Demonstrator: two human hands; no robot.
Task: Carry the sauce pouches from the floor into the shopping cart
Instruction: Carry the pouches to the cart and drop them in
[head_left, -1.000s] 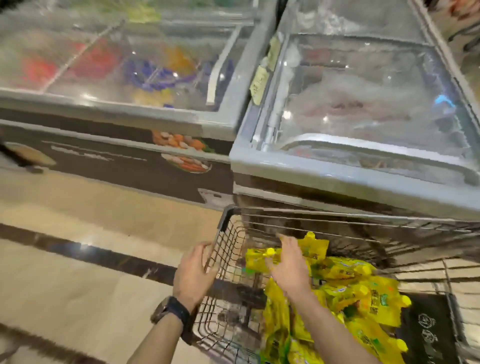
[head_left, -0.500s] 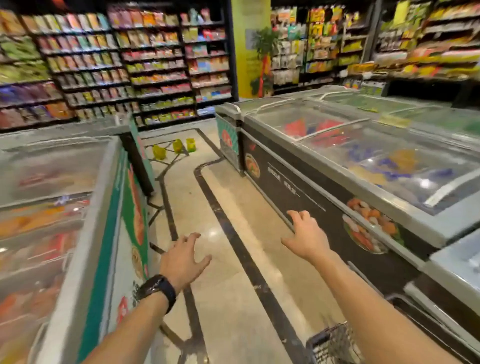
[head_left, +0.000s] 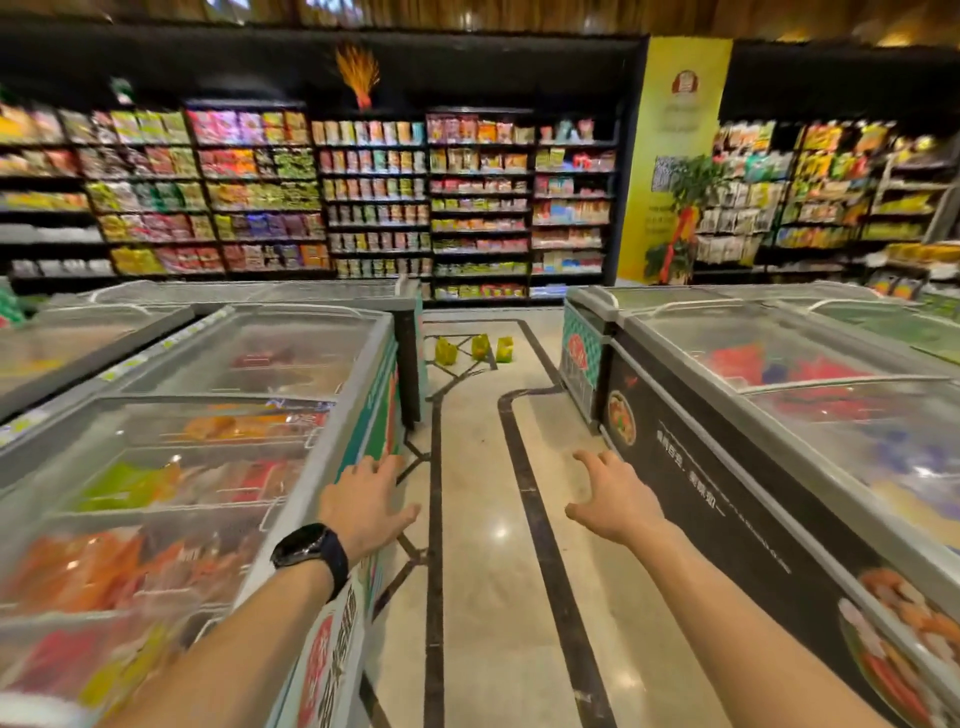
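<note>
floor (head_left: 483, 597): polished stone-look tile, glossy, lamp glare on it. freezer lids (head_left: 171, 467): clear glass, smooth, part frosted. lid frames (head_left: 340, 431): grey, matt. freezer side panel (head_left: 727, 499): dark print, smooth. watch strap (head_left: 332, 564): black, matt. sauce pouches (head_left: 479, 347): yellow, too far to judge sheen.

bright, even store light from above; glare spots shine on the polished floor (head_left: 498, 532) and the freezer lids (head_left: 857, 415). shelves (head_left: 374, 202) are motion-blurred, and wide-angle distortion bends the frame edges.
</note>
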